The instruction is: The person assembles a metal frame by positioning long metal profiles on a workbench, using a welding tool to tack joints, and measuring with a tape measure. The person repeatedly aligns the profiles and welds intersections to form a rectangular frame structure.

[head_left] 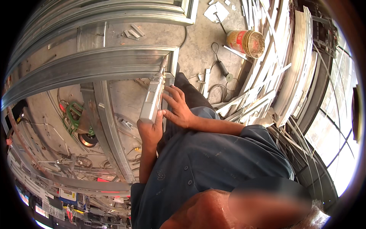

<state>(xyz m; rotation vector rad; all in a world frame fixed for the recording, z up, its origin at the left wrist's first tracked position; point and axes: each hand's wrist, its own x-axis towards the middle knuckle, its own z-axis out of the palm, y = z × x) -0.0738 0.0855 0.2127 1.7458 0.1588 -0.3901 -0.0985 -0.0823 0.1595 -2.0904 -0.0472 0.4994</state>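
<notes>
Steadying the pale tool (151,100) seems the step in hand: on the metal frame's (114,63) near side, the left hand (150,131) is wrapped round its butt end, while the right hand (179,108) spreads its fingers apart along its side. Its tapered tip meets or overhangs the frame's right corner; the next move likely calls for careful aim. Right of the frame lies a corded power tool (223,70), a bucket (246,43) beyond.

Blown-out glare (322,143) at far right
</notes>
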